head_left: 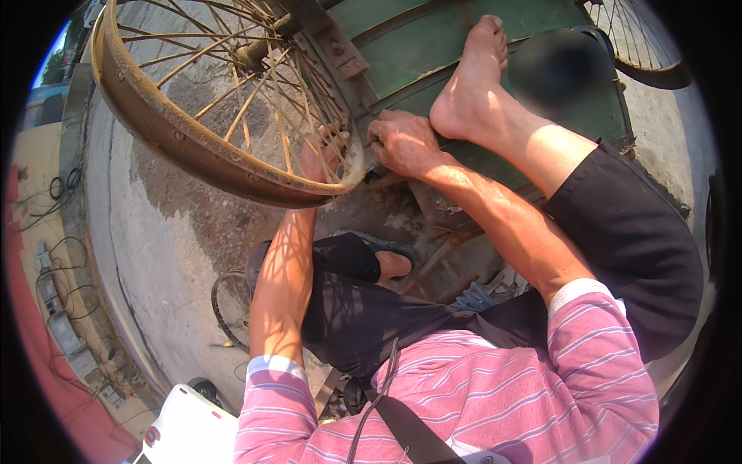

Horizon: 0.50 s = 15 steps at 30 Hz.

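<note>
A rusty spoked wheel [202,160] fills the upper left, tyreless along the visible rim and joined at its hub to a brown metal frame bar [337,48]. My left hand [321,157] reaches up behind the rim, its fingers curled among the spokes near the rim's right end. Spokes and rim partly cover it, and exactly what the fingers grip is unclear. Just right of the rim, my right hand [407,145] is closed, knuckles up, against the frame's edge. Its fingertips are turned away, so anything in them is hidden.
My bare foot [481,97] rests on a green panelled cart body [410,35]. Another spoked wheel [653,71] is at the upper right. Below lie a blue crumpled item [473,298] and scrap pieces. Cables [66,185] and a white object [189,429] are at left.
</note>
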{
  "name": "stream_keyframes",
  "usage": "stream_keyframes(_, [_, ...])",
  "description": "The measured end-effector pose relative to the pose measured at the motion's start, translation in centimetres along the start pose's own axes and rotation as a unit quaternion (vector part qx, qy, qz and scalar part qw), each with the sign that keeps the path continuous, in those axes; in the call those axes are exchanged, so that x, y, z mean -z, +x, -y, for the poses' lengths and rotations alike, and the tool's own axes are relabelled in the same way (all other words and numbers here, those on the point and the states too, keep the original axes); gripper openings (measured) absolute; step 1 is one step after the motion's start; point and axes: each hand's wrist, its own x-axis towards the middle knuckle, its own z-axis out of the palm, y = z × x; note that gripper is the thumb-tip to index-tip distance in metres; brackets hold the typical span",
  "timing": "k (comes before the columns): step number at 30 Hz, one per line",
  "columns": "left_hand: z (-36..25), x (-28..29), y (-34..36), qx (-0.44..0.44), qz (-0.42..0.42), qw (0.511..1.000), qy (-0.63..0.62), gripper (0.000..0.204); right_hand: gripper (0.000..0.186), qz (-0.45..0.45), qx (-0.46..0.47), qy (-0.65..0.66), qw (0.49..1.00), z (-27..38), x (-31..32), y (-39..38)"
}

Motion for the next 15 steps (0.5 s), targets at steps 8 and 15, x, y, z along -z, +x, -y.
stream_keyframes(8, [3.6, 1.1, 2.9, -0.053, -0.048, 0.989, 0.133, 0.037, 0.009, 0.006, 0.002, -0.002, 1.000, 0.5, 0.3, -0.1])
stream_keyframes(15, [2.4, 1.5, 3.4, -0.057, -0.015, 0.982, 0.178, 0.028, 0.010, 0.000, 0.001, 0.001, 1.000, 0.3, 0.3, 0.0])
